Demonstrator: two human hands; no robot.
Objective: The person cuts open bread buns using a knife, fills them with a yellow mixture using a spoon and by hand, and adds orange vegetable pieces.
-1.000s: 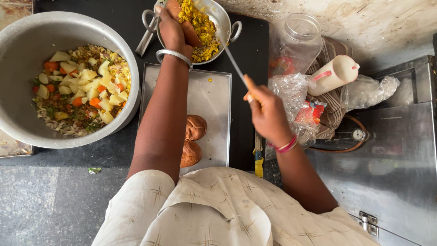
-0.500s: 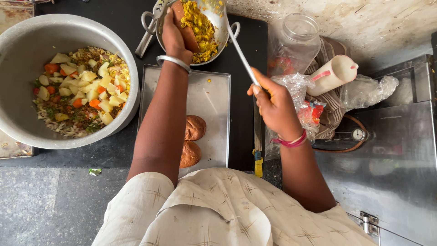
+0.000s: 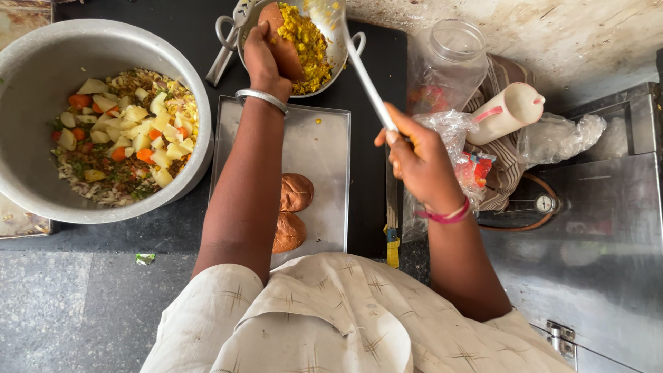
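Currently: bun held over the pan, spoon raised

Head view, the only one. We hold a bun [image 3: 282, 43] in our left hand [image 3: 264, 59], fingers wrapped closed around it, right over the small pan [image 3: 342, 59] of yellow filling [image 3: 307, 41]. Judgement: it is kept above the pan so that anything dropped falls back in, not on the counter. Whether the bun is split open we cannot tell.

Our right hand [image 3: 420, 162] is closed in a narrow grip on the handle of a metal spoon [image 3: 345, 52], thumb and fingers pinching it low down; the bowl end is lifted at the pan's rim, just beside the bun, with bits of yellow on it.

Steel tray [image 3: 324, 179] lies between our arms, near the body, with two buns [image 3: 293, 211] on it, touching each other, probably parked within easy reach.

Left of the tray: large bowl [image 3: 41, 186] of chopped vegetables. Right: clear jar [image 3: 445, 59], white bottle [image 3: 507, 110] lying tilted, crumpled plastic bag [image 3: 452, 135].
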